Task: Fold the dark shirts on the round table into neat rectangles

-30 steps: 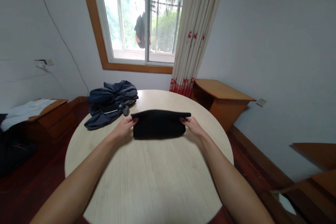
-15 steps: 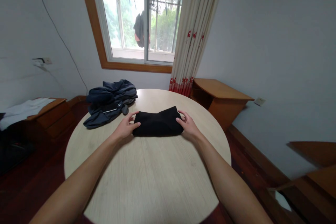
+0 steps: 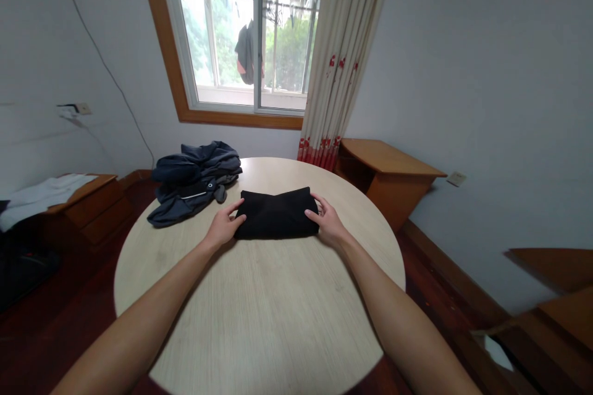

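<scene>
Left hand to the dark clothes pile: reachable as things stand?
Likely yes: the dark clothes pile lies on the table just beyond the left hand, nothing visible between; it would first leave the black cloth.

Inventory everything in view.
folded cloth: 1, black, between hands
clothes heap: 1, dark blue-grey, table's left
round table: 1, pale, centre
window: 1, brown-framed, far wall
hanging item: 1, dark, outside window
curtain: 1, cream-red, beside window
desk: 1, brown, behind table's right
low furniture: count unclear, brown, lower right
drawer unit: 1, brown, left
draped cloth: 1, white, drawer unit
sockets: 2, white, side walls
left hand, right hand: 1 each, bare, cloth's ends
</scene>
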`<state>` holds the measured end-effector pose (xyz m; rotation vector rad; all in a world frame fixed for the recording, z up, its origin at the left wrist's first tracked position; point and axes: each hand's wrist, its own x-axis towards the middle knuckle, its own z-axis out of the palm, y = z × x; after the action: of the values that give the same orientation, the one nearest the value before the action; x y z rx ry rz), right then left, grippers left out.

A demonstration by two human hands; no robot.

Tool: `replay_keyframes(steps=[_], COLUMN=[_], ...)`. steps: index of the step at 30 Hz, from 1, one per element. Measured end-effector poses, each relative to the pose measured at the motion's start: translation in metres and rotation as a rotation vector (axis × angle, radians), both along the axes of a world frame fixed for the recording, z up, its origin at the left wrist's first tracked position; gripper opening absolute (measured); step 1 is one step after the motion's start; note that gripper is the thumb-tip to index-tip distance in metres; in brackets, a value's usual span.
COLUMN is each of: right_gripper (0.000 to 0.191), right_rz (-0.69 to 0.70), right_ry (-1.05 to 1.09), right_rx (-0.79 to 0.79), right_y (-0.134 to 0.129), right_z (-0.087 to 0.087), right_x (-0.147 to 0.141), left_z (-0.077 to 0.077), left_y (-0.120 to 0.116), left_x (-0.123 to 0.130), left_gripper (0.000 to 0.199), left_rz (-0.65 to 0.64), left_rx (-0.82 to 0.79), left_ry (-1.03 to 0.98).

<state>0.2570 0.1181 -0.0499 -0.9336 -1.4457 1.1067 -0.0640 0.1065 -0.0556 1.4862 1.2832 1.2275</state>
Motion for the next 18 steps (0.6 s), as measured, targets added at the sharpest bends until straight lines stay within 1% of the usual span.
replay_keyframes(steps=[2,6,9,11,13,14,16,17,18], right_gripper=[0.081,0.072,0.067,0.063,0.057,0.055,0.051,0.049,0.047], right_rz=[-0.083,-0.279,-0.307,-0.324,-0.401,-0.448,-0.498,-0.486,-0.445], right_ry=[-0.088,-0.498,-0.699,-0.843,-1.021,-1.098,-1.188,-1.201,-1.201], right_rx=[0.028,0.001,-0.019,-0.035,-0.026,0.015,0.188,0.296,0.391], right_y=[0.003,0.006,0.001,-0.006,-0.015,-0.019,-0.027,-0.029,-0.031], right_z=[-0.001,-0.003,0.000,0.006,0.014,0.019,0.026,0.028,0.029], right_x=[-0.001,0.002,0.001,-0.003,-0.010,-0.016,-0.030,-0.038,-0.047], left_z=[0.000,-0.002,-0.004,-0.003,0.002,0.006,0.016,0.020,0.023], left_y=[0.000,0.001,0.003,0.002,-0.002,-0.006,-0.016,-0.021,-0.026], left_x=[0.000,0.000,-0.002,-0.004,-0.003,0.000,0.011,0.020,0.030], left_gripper=[0.093,0.088,0.081,0.069,0.056,0.052,0.049,0.048,0.048], left_rz=[0.010,0.030,0.030,0.049,0.077,0.102,0.194,0.236,0.263], left_rx=[0.020,0.025,0.017,0.042,0.060,0.074,0.160,0.242,0.344], left_ry=[0.000,0.043,0.109,0.231,0.443,0.565,0.795,0.891,0.971])
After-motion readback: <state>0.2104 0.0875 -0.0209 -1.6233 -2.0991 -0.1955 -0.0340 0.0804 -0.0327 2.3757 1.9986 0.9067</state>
